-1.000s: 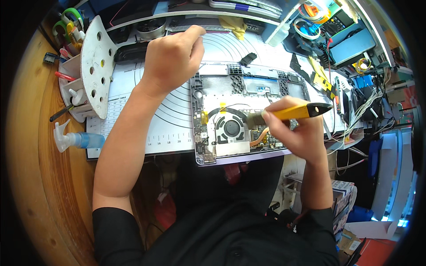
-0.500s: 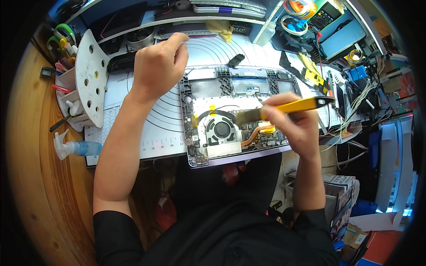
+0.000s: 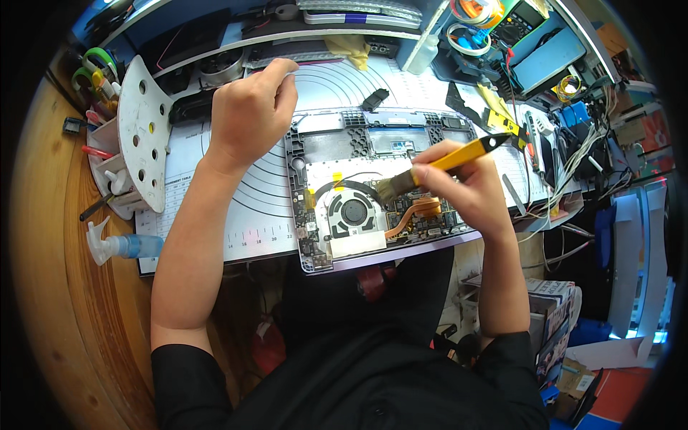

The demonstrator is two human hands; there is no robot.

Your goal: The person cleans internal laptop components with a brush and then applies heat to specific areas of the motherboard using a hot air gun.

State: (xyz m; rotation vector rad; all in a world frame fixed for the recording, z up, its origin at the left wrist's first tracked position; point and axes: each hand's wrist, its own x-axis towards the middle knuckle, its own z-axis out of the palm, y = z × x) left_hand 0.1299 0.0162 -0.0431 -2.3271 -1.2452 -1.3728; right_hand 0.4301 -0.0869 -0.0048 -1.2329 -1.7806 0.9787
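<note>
An opened laptop base lies in front of me, its insides bare. It has a round cooling fan, a copper heat pipe and circuit boards. My right hand pinches a flat brush with a yellow, black-tipped handle. Its bristles rest at the fan's right upper edge, tilted down to the left. My left hand is curled closed above the mat, left of the laptop. Its palm side is hidden, so whatever it might hold does not show.
A spray bottle of blue liquid and a white tool holder stand at the left. Beyond the laptop lies a small black part on the printed mat. Cables and tools crowd the right side; a shelf spans the back.
My right hand has shifted slightly left and up, with the brush handle tilted more steeply. The bristles stay near the fan's edge. My left hand keeps its curled pose; the whole view has shifted slightly.
</note>
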